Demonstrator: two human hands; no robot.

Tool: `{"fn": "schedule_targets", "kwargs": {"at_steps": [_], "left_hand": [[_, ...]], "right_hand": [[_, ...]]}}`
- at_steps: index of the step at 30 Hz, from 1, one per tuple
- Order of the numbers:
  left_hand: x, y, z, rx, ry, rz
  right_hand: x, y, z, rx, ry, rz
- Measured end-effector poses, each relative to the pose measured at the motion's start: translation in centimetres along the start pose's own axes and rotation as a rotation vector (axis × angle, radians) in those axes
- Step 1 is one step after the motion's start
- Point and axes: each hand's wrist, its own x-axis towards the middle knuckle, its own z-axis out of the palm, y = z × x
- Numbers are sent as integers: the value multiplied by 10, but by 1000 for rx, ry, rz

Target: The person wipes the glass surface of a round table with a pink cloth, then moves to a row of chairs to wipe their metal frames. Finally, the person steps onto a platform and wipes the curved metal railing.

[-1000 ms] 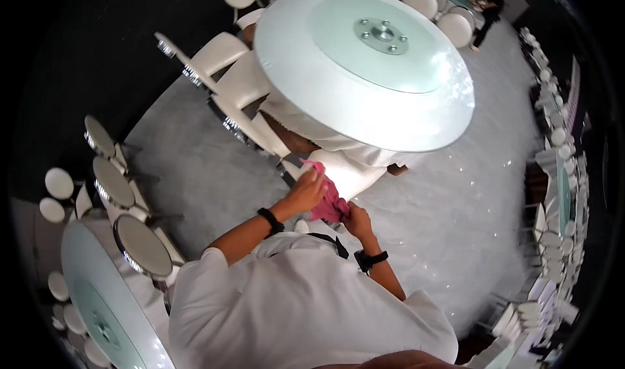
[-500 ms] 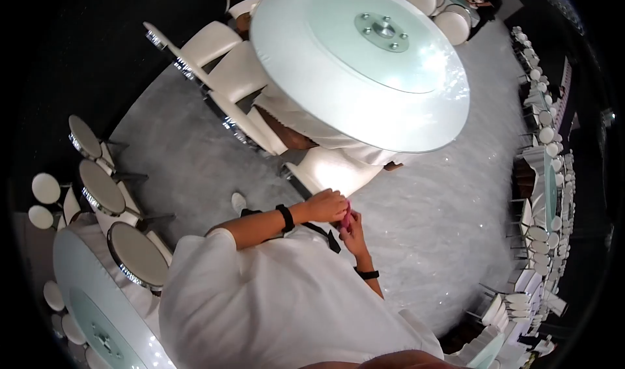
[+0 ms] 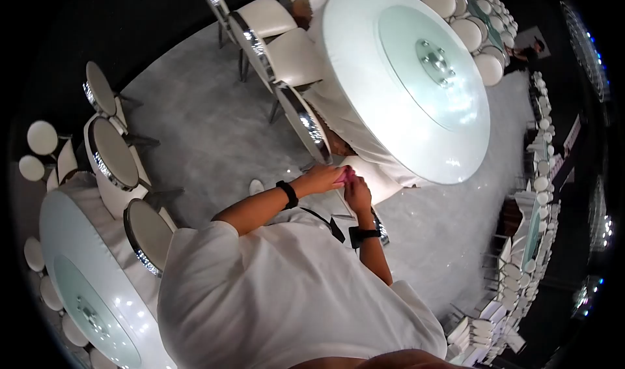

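Note:
In front of my chest, my left hand [image 3: 323, 177] and my right hand [image 3: 357, 193] meet around a small pink cloth [image 3: 347, 174]. Both hands are closed on it, fingers pressed together, and part of it is hidden between them. It looks folded or bunched; its full shape is too small to make out. Just beyond the hands is the white seat of a chair [image 3: 374, 180], tucked against a round table [image 3: 403, 141] with a white cover. A glass turntable [image 3: 403, 63] with a metal hub lies on that table.
White chairs with glittering metal-edged backs [image 3: 303, 123] stand along the table's left side. Behind on the left is another round table [image 3: 58, 222] with chairs [image 3: 112, 153]. Grey floor [image 3: 208, 108] runs between them. A person in dark clothes [image 3: 524, 54] is far off at upper right.
The view has turned, so the near table and its chairs sit farther right and lower. My hands appear slightly higher in view, still together on the pink cloth.

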Motion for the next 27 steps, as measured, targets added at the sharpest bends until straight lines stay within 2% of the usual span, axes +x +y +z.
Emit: {"fn": "schedule_targets", "kwargs": {"at_steps": [1,2,3,4,5,7,9,11,13,15,17,18,19,21,23,25,26,27], "left_hand": [[-3,-3,-9,-54,229,64],[-1,-8,-20,-62,244,44],[2,-14,-41,-92,463,67],[-1,-19,-63,-117,677,90],[-8,-18,-91,-88,661,-28],[-16,-35,-119,-44,780,-117],[-20,-62,-134,-75,799,-197],[-25,-90,-137,-114,815,-278],[-27,-110,-142,24,846,-348],[-22,-123,-145,89,863,-359],[-12,-135,-147,50,872,-276],[-10,-133,-148,-14,879,-248],[-14,-136,-150,-9,852,-268],[-14,-149,-161,-231,767,-158],[-9,-187,-158,-163,701,-165],[-9,-213,-168,-186,599,-152],[8,-270,-139,-561,454,-182],[19,-259,-165,-529,430,-166]], "right_hand": [[13,-10,-3,255,-32,38],[27,-14,6,284,100,-138],[39,-44,-2,319,94,-112],[58,-54,7,239,194,-238],[76,-62,15,162,297,-362],[111,-79,35,203,272,-318],[143,-103,50,246,263,-271],[161,-139,61,143,283,-273],[176,-157,69,72,317,-275],[193,-168,72,5,338,-284],[209,-174,75,-136,309,-308],[217,-180,74,-112,241,-268],[229,-187,74,-92,222,-251],[254,-196,73,-117,-55,-48],[274,-192,84,-80,-14,-35],[283,-197,85,-151,-84,-95],[284,-198,82,-140,-127,-100],[282,-197,67,-52,-85,-147]]}}
